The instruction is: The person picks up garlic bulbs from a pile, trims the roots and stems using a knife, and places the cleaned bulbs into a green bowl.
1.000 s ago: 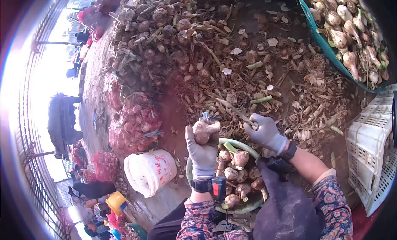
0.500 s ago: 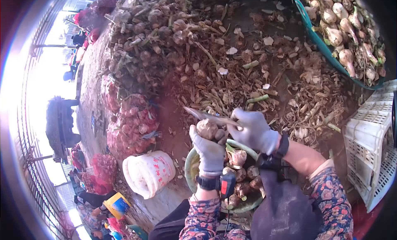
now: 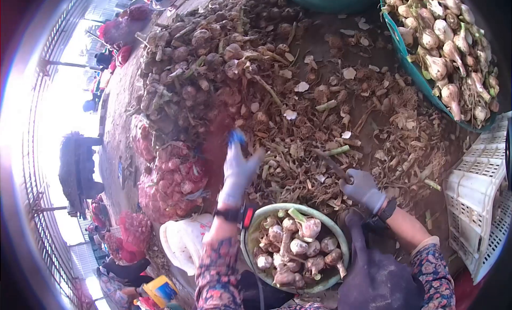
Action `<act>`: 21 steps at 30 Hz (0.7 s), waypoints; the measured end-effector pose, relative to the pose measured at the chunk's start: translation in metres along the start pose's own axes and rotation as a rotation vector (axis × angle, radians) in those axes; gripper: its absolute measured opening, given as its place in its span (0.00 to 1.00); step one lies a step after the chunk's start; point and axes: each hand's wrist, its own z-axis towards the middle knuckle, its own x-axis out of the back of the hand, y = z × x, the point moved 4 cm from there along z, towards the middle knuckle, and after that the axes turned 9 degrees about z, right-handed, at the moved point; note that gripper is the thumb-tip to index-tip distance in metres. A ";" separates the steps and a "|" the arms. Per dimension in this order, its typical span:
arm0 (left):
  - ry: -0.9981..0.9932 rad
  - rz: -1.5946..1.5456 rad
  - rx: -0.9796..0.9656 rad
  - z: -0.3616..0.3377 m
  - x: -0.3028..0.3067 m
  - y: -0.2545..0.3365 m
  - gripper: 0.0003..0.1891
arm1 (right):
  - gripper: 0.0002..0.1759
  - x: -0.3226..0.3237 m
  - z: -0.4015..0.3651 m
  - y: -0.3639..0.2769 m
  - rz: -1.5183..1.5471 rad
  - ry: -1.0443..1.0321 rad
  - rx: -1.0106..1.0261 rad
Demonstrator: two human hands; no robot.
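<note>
My left hand, in a pale glove with blue at the fingertips, stretches toward the pile of untrimmed garlic. Its thumb stands apart from the fingers, and nothing shows in its grasp. In my gloved right hand is a knife, its blade pointing up and left above the loose trimmings. Between my forearms sits a round green basin of garlic bulbs, one with a green stem stub on top.
Cut stalks and roots litter the ground ahead. Far right stand a green tub heaped with garlic and a white plastic crate. Left of the basin are a white bucket and red mesh sacks.
My left hand has moved up and left, off the basin, and the garlic bulb it held is gone from it. The right hand has swung right and down with the knife.
</note>
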 end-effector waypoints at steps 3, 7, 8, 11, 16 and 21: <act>0.039 0.017 0.098 0.103 -0.051 0.003 0.41 | 0.17 0.001 0.002 0.004 -0.036 -0.002 0.003; 0.137 -0.004 0.122 0.137 -0.107 0.004 0.30 | 0.16 0.020 0.001 -0.001 -0.021 0.016 -0.049; -0.036 -0.362 0.145 0.131 -0.118 -0.002 0.27 | 0.16 0.024 -0.001 -0.002 -0.015 0.030 -0.056; -0.507 -1.337 0.230 0.075 -0.117 -0.019 0.18 | 0.15 0.033 0.004 -0.020 0.071 0.099 0.001; -0.459 -1.308 0.266 -0.040 -0.066 0.008 0.12 | 0.13 0.017 0.022 -0.075 0.231 0.096 0.255; -0.277 -1.278 0.263 -0.084 -0.043 0.033 0.13 | 0.07 0.046 -0.012 -0.171 0.459 0.083 0.730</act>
